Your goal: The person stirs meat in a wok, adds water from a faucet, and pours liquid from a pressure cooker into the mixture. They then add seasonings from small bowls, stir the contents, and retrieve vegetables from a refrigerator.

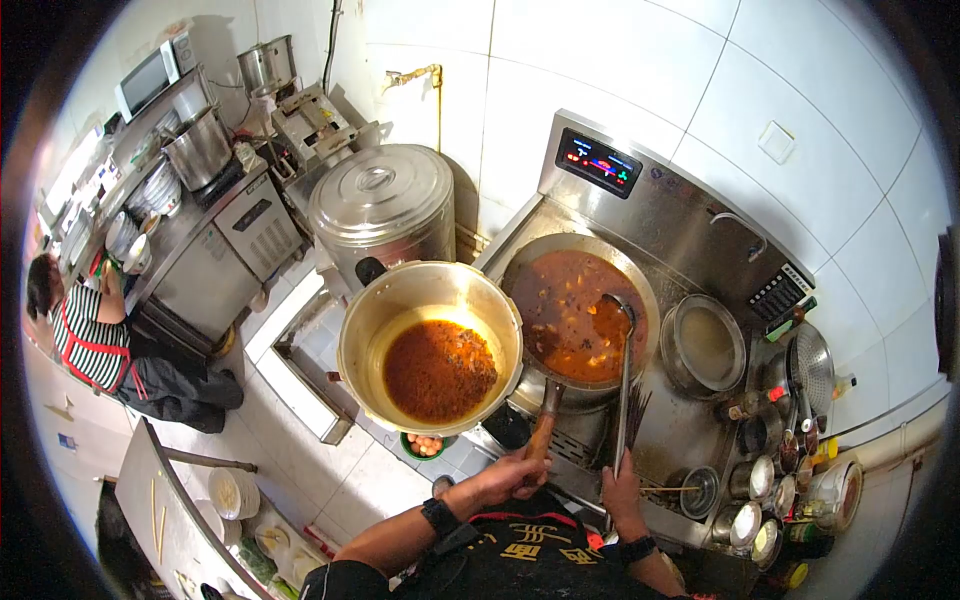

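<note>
My left hand (517, 474) is wrapped round the wooden handle (545, 425) of a wok. The wok (648, 285) sits on the stove and holds a red-brown, oily broth with pale pieces in it. In my right hand (622, 497) is the long metal shaft of a ladle (627, 385), whose bowl dips into the broth on the wok's right side. Just left of the wok stands a deep metal pot (352, 345) with dark red, oily liquid and bits at its bottom. Its black grip points toward the back left.
A lidded steel drum (385, 200) stands behind the pot. Right of the wok are a round pan of cloudy liquid (706, 340) and crowded seasoning containers (762, 478). A bowl of eggs (425, 446) sits low beside the pot. A co-worker in a striped top (90, 335) stands at the far-left counter.
</note>
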Available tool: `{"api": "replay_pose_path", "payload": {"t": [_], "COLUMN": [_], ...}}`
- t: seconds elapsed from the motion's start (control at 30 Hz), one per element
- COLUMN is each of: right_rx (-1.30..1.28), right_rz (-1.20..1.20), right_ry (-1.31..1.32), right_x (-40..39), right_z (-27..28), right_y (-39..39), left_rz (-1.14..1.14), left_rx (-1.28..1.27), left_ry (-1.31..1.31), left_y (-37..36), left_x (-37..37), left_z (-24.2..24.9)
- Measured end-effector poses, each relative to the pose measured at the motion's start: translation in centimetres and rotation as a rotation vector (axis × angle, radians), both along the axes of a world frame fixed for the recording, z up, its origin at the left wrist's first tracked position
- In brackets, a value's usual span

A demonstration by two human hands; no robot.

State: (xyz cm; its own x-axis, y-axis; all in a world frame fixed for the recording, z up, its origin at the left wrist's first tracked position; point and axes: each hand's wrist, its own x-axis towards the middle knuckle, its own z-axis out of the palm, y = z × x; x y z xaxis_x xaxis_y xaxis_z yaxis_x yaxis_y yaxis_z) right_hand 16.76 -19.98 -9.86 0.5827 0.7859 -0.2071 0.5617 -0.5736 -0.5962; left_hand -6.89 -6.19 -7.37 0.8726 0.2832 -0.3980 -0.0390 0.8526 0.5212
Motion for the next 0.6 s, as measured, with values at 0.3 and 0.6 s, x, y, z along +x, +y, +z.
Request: {"api": "replay_pose_path", "payload": {"t": [0.3,0.6], "right_rx": [0.075,0.081], "right_rz": [0.027,0.043], "right_ry": [0.001,0.037], "right_x": [0.1,0.8], "right_z": [-0.7,-2.2], "right_y": [-0.3,-0.5], "left_rz": [0.005,0.018], "left_rx": [0.000,0.000], "left_ry": [-0.005,0.019], "left_y": [-0.1,-0.2], "left_x": [0.0,-0.2], "left_z": [0.3,1.0]}}
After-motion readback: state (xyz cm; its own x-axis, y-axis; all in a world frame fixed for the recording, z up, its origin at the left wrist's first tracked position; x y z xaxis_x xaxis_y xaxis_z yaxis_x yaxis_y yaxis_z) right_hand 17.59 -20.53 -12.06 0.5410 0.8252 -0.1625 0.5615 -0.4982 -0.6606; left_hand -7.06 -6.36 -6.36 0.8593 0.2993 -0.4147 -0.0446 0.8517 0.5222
